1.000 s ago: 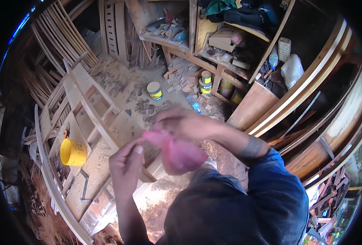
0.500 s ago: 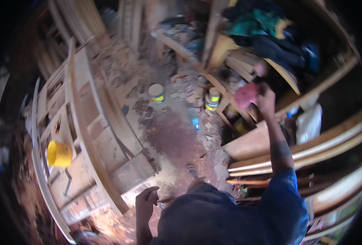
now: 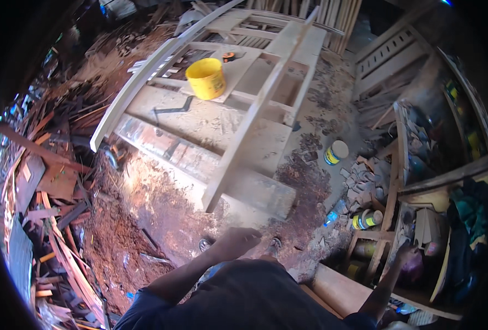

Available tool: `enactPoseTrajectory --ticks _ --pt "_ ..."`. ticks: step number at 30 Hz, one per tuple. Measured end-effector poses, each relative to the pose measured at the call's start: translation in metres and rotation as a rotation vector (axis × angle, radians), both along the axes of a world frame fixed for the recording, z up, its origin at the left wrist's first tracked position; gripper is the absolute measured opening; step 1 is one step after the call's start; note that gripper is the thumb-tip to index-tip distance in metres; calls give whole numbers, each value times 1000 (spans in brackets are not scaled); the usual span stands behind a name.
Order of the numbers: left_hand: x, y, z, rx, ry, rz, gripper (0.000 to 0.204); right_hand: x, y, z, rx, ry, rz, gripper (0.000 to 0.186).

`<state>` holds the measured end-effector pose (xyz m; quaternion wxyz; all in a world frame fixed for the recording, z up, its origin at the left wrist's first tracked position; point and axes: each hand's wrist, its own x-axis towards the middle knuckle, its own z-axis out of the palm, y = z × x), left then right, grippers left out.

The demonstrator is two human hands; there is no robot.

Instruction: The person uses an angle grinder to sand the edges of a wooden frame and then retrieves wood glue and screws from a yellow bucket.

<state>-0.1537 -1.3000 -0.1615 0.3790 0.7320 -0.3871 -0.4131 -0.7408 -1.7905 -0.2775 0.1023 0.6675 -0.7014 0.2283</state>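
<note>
Bag (image 3: 413,268) is at the shelving (image 3: 447,179), gripped by your right hand (image 3: 406,253), unreleased; your left hand (image 3: 238,243) is relaxed, empty.

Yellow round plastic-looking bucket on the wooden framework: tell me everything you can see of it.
The yellow round bucket looks like plastic, with a plain rim, an open mouth and a darker marking low on its side. No handle or lid can be made out. It stands mouth up on the pale, dusty wooden framework, left of a long narrow wooden plank and just beyond a bent dark bar. Nobody touches it. Some inner wall shows; any contents cannot be told.
</note>
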Motion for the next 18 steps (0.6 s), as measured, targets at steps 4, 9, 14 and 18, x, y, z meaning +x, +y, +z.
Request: enactPoseTrajectory --ticks 4,9,14,18 --pt "33 67 -33 -6 -151 -66 29 241 66 47 56 -241 474 52" --pt "109 200 -43 -93 -187 77 31 479 190 126 32 -509 659 51" --pt "194 345 -18 165 -101 424 29 663 301 172 172 -672 945 47" --pt "250 422 -13 307 -142 657 29 780 371 165 146 -494 1107 40"
